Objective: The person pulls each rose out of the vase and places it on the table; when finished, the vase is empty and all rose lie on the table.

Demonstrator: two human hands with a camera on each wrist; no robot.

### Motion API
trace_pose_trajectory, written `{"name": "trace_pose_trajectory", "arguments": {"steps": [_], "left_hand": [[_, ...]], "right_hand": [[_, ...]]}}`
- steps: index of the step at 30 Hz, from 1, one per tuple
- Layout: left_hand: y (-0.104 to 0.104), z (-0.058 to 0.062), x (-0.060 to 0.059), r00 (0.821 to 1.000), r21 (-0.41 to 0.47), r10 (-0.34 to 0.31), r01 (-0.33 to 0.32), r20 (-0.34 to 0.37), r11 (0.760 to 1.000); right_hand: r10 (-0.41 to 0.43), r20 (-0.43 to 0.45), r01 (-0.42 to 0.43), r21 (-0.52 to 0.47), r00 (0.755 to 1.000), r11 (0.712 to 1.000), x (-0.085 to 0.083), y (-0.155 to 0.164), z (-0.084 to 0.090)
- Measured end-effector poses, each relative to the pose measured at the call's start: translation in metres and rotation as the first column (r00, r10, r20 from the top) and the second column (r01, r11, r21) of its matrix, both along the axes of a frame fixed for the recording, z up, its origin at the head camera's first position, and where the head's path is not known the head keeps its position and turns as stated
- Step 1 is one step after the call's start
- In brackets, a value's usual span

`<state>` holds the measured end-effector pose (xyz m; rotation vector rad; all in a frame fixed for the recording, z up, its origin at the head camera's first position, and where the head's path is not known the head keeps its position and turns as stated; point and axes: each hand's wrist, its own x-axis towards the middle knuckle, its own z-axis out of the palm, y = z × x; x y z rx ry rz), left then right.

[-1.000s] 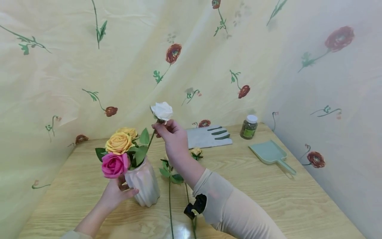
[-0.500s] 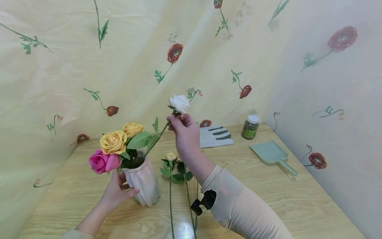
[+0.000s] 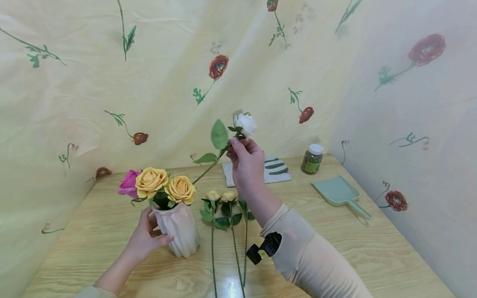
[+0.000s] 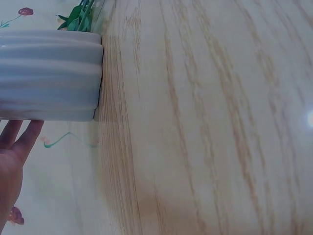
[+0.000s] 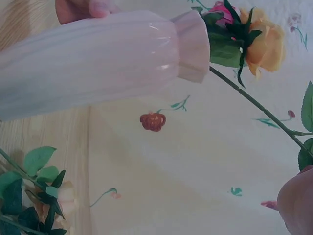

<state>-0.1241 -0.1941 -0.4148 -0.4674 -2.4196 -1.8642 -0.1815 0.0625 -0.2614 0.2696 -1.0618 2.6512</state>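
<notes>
My left hand [image 3: 145,238] grips the side of a pearly white fluted vase [image 3: 180,231], which stands on the table. In the left wrist view, two fingers [image 4: 29,137] press its wall. Two yellow roses [image 3: 150,183] and a pink rose [image 3: 129,184] lean from its mouth. Up and to the right, my right hand [image 3: 249,163] pinches the stem of a white rose [image 3: 246,125] just under its bloom. That stem [image 3: 205,171] slants down behind a yellow rose; the right wrist view shows it reaching the vase's rim [image 5: 198,49].
Several pale yellow roses [image 3: 229,197] with long stems lie on the wooden table [image 3: 316,248], right of the vase. Behind them are a light grey glove [image 3: 277,176] with dark green strips, a white-lidded jar [image 3: 312,159] and a pale green dustpan [image 3: 337,191]. Flowered cloth hangs behind.
My right hand has moved up and right, drawing the white rose with it and baring more leaves and stem. The roses in the vase have shifted and turned. My left hand stays on the vase.
</notes>
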Motion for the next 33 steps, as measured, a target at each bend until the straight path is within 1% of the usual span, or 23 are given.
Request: {"name": "trace_pose_trajectory", "arguments": {"steps": [3, 11, 18, 24, 28, 33], "left_hand": [[-0.001, 0.0, -0.001, 0.999, -0.007, 0.005, -0.005, 0.032, 1.0], [-0.001, 0.0, 0.0, 0.998, -0.026, 0.019, -0.017, 0.061, 1.0], [-0.001, 0.0, 0.0, 1.0, -0.021, 0.003, -0.003, 0.017, 1.0], [-0.001, 0.0, 0.0, 1.0, -0.012, 0.002, -0.002, 0.007, 1.0], [-0.002, 0.0, 0.0, 1.0, -0.014, 0.002, -0.002, 0.0, 1.0], [-0.001, 0.0, 0.0, 1.0, -0.033, 0.007, -0.007, -0.007, 0.999]], "right_hand": [[-0.015, 0.016, 0.015, -0.012, 1.0, 1.0, -0.003, 0.007, 0.0], [-0.043, 0.096, 0.048, -0.052, 0.994, 0.997, -0.015, 0.027, -0.004], [-0.058, 0.134, 0.072, -0.103, 0.989, 0.992, -0.024, 0.046, -0.01], [-0.091, 0.165, 0.113, -0.125, 0.982, 0.986, -0.031, 0.064, -0.019], [-0.122, 0.203, 0.143, -0.092, 0.972, 0.985, -0.035, 0.073, -0.027], [-0.166, 0.26, 0.166, 0.022, 0.951, 0.986, -0.039, 0.083, -0.042]]}}
